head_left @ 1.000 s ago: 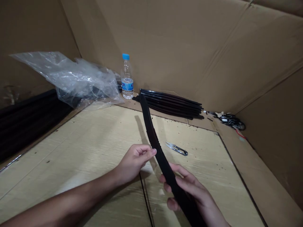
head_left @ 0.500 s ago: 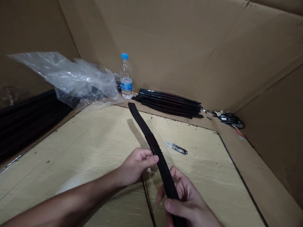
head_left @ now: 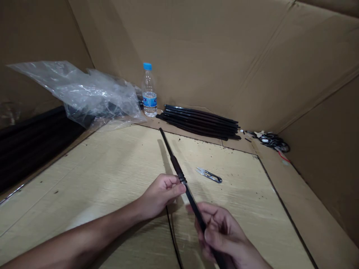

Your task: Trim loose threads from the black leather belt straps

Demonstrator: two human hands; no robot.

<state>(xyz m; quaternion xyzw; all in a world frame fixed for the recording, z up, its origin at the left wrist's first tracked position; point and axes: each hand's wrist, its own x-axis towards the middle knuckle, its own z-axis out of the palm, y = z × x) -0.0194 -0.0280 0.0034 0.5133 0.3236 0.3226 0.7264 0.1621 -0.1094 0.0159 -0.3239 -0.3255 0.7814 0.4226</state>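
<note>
Black strip, slanting above the board.
Our left hand pinches it beside the dark wrapping, our right hand grips it lower; we should keep the cord evenly tight.

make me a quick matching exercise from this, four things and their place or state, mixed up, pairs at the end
1. bottle
2. snips
3. black strip
4. plastic bag

A. clear and crumpled
B. upright, with a blue cap
C. held by left hand and right hand
D. lying on the pale board

Pairs: 1-B, 2-D, 3-C, 4-A
</note>
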